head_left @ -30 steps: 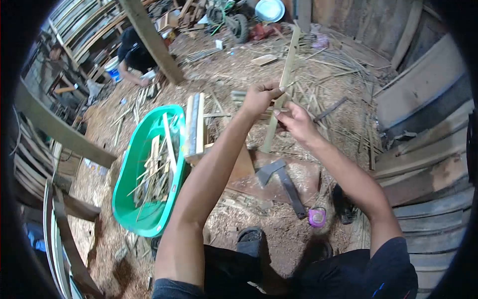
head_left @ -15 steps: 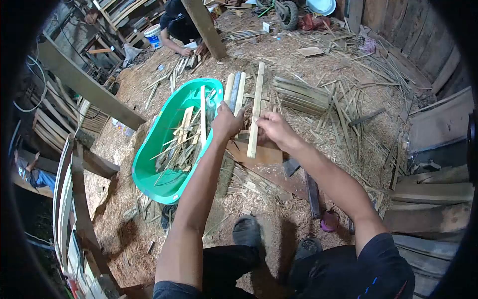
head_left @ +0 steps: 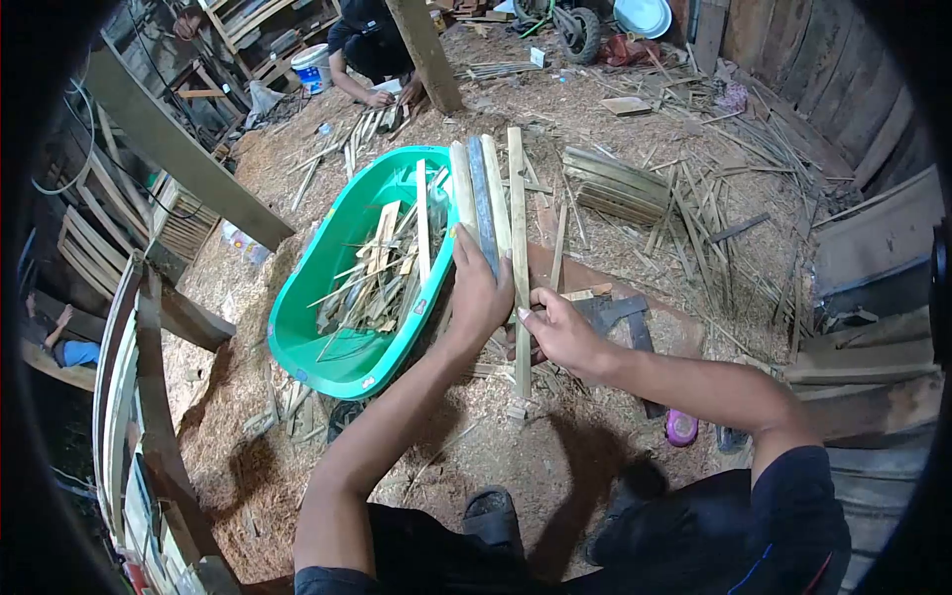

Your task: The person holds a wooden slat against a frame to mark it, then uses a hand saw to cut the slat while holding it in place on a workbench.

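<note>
My left hand [head_left: 481, 299] is closed around the lower part of a few wooden strips, two pale and one blue-grey strip [head_left: 484, 193] between them. In my right hand [head_left: 565, 335] is a longer pale wooden strip [head_left: 517, 208], pinched between thumb and fingers near its lower half. This strip stands almost parallel to the others, close beside my left hand. Part of my right fingers is hidden behind it. Left of my hands, a green plastic tub [head_left: 297, 362] holds a heap of wood offcuts [head_left: 382, 273].
A bundle of slats [head_left: 617, 188] lies right of my hands, near scattered sticks [head_left: 694, 233]. By my feet are a dark bar [head_left: 645, 347] and a pink object [head_left: 682, 427]. Wooden posts [head_left: 426, 55] stand around. Another person [head_left: 372, 50] crouches at the back.
Both hands have come closer to my body. The strip in my right hand has moved down and nearer the strips in my left hand.
</note>
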`<action>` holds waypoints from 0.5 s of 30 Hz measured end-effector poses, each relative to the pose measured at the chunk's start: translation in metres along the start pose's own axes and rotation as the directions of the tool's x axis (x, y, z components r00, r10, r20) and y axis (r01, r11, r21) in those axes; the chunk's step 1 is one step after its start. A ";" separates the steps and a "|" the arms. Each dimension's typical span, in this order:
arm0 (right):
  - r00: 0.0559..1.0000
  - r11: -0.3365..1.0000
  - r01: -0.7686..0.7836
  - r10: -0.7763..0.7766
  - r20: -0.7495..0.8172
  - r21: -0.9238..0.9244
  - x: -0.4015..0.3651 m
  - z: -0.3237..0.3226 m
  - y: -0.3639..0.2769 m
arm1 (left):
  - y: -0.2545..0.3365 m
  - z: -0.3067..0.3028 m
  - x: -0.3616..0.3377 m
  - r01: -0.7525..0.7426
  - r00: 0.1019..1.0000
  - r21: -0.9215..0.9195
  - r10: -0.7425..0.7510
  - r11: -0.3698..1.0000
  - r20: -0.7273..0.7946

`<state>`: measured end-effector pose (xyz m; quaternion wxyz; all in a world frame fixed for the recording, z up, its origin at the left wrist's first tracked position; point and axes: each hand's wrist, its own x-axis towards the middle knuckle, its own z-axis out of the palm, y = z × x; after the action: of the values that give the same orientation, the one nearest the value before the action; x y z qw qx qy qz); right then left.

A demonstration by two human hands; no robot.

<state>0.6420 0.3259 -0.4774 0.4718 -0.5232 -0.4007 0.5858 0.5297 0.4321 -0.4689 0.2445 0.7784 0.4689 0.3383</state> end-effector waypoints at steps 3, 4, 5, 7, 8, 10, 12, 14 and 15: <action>0.999 0.997 0.031 -0.029 0.018 -0.076 -0.012 0.001 0.011 | -0.010 0.001 -0.012 -0.093 0.995 0.025 0.093 0.995 -0.018; 0.999 0.996 0.039 -0.038 0.018 -0.078 -0.018 0.006 0.001 | -0.011 0.001 -0.016 -0.107 0.994 0.018 0.107 0.994 -0.024; 0.998 0.998 -0.062 0.062 -0.015 -0.004 -0.031 0.009 -0.008 | -0.019 0.006 -0.017 -0.181 0.981 0.016 0.182 0.983 -0.065; 0.999 1.000 -0.021 0.021 -0.031 -0.019 -0.036 0.007 0.002 | -0.013 -0.002 -0.021 -0.252 0.965 0.069 0.256 0.965 -0.055; 0.999 1.000 -0.006 0.006 -0.036 -0.027 -0.040 0.006 0.008 | -0.011 -0.003 -0.024 -0.282 0.957 0.096 0.287 0.955 -0.049; 0.997 0.999 -0.003 0.006 -0.076 0.044 -0.044 0.010 0.016 | -0.015 0.001 -0.028 -0.355 0.931 0.207 0.366 0.912 -0.014; 0.994 0.998 0.021 -0.014 -0.106 0.067 -0.046 0.011 0.022 | -0.017 0.000 -0.029 -0.425 0.903 0.365 0.419 0.829 0.099; 0.988 0.995 -0.024 0.039 -0.147 0.096 -0.048 0.013 0.026 | -0.014 -0.003 -0.031 -0.416 0.909 0.354 0.398 0.837 0.128; 0.984 0.993 -0.041 0.059 -0.166 0.111 -0.048 0.015 0.027 | -0.012 -0.004 -0.031 -0.421 0.907 0.366 0.399 0.830 0.137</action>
<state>0.6240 0.2730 -0.4906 0.5165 -0.5549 -0.3139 0.5717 0.5092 0.4104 -0.4838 0.0205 0.9024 0.3417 0.2617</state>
